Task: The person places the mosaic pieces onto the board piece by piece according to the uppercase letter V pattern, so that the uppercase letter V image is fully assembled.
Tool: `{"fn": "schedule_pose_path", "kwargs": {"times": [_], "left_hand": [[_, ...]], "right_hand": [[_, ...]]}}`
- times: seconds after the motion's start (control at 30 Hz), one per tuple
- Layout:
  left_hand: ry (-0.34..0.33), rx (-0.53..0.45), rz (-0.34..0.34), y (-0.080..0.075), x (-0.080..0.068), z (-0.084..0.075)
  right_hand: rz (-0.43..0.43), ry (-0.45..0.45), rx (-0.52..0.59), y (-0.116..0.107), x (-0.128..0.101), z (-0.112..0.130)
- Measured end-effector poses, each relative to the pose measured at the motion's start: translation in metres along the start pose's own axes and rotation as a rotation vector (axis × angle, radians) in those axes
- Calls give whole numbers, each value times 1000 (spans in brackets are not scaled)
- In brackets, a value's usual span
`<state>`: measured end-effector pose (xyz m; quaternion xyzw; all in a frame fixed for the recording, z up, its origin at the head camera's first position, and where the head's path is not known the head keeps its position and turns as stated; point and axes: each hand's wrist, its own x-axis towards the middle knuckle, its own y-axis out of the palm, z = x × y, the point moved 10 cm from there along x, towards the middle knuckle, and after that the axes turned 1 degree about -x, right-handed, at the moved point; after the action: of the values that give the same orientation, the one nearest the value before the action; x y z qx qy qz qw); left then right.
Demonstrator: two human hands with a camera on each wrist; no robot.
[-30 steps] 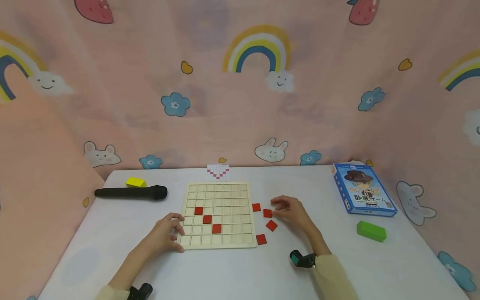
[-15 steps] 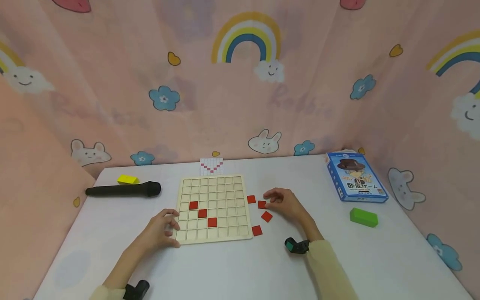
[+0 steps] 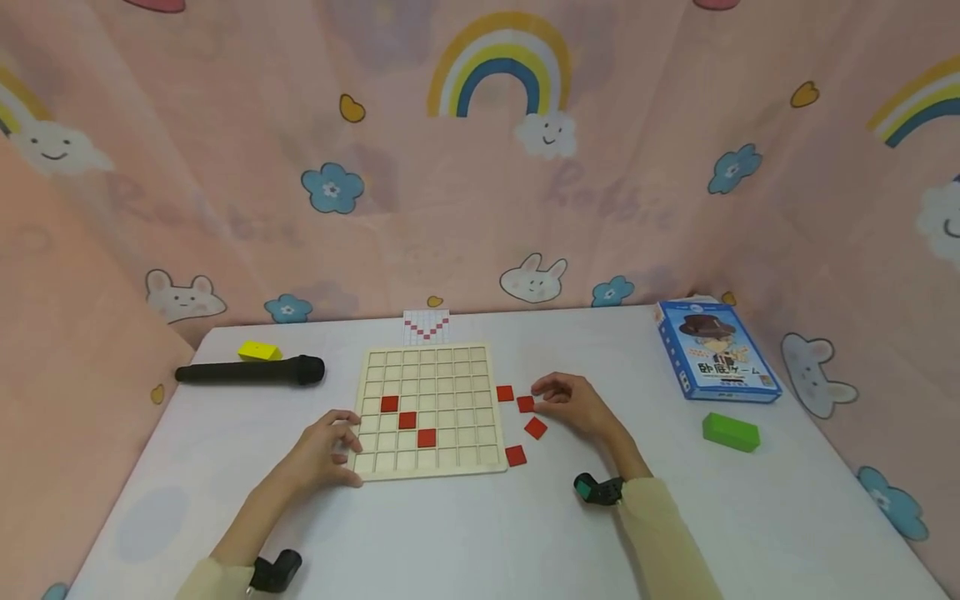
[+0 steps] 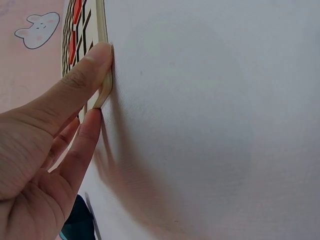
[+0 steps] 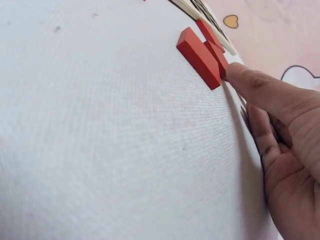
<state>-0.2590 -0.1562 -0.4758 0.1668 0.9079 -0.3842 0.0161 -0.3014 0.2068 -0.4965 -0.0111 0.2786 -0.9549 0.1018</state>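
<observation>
A cream grid board (image 3: pixel 457 408) lies on the white table, with three red square tiles in its cells along a diagonal; the middle one is a red tile (image 3: pixel 407 421). My left hand (image 3: pixel 324 454) holds the board at its near left corner, thumb on the near edge and fingers along the left side. Several loose tiles lie off the board's right side. My right hand (image 3: pixel 576 406) reaches one of them, a red tile (image 3: pixel 526 404); in the right wrist view the straight thumb (image 5: pixel 240 75) touches this tile's end. Another red tile (image 5: pixel 199 57) lies beside it.
A small pattern card (image 3: pixel 427 327) with red squares in a V stands behind the board. To the left are a black microphone (image 3: pixel 251 371) and a yellow block (image 3: pixel 259 351). On the right lie a blue game box (image 3: pixel 718 350) and a green block (image 3: pixel 731 432).
The head view has shifted, so everything appears higher in it. My right hand has come slightly closer to the loose tile, while the left hand stays at the board's corner.
</observation>
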Motion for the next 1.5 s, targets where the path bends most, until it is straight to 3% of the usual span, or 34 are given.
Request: {"fn": "schedule_pose_path", "kwargs": {"times": [0.73,1.07,1.5], "left_hand": [[1,-6,-15,0,-1,3],[23,-4,-11,0,1,1],[0,-17,-26,0,0,2]], "right_hand": [[0,4,-50,7,0,-1],[-96,-53,40,-4,-2,1],[-193,97,147,-4,1,0]]}}
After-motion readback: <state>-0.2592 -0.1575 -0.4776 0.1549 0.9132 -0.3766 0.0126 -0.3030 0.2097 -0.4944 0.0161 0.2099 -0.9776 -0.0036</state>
